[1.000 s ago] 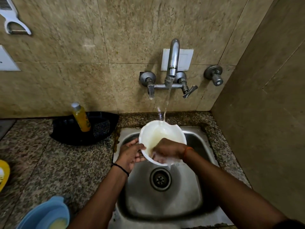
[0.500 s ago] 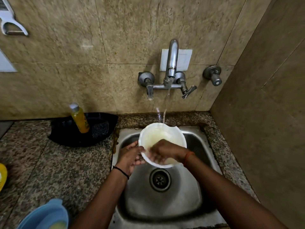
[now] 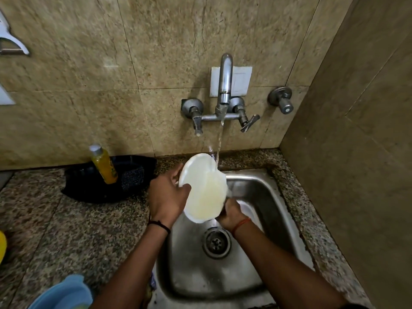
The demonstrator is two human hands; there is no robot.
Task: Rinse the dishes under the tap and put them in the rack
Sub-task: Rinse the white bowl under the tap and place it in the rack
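Observation:
A white bowl (image 3: 204, 190) is tipped on its side over the steel sink (image 3: 263, 192), its inside facing me. My left hand (image 3: 166, 197) grips its left rim, thumb inside. My right hand (image 3: 229, 214) is behind the bowl's lower right edge, its fingers hidden by the bowl. Water runs from the wall tap (image 3: 225, 85) onto the bowl's upper right rim. No rack is in view.
A yellow bottle (image 3: 103, 165) stands in a black tray (image 3: 89, 186) with a dark scrubber (image 3: 132, 177) on the granite counter left of the sink. A blue container (image 3: 64, 295) sits at the bottom left, a yellow object (image 3: 2, 246) at the left edge. A tiled wall rises close on the right.
The bowl has been tipped up from facing upward to lying on its side and shifted left. My right hand left its inside and went behind its lower edge; my left hand rose along the rim.

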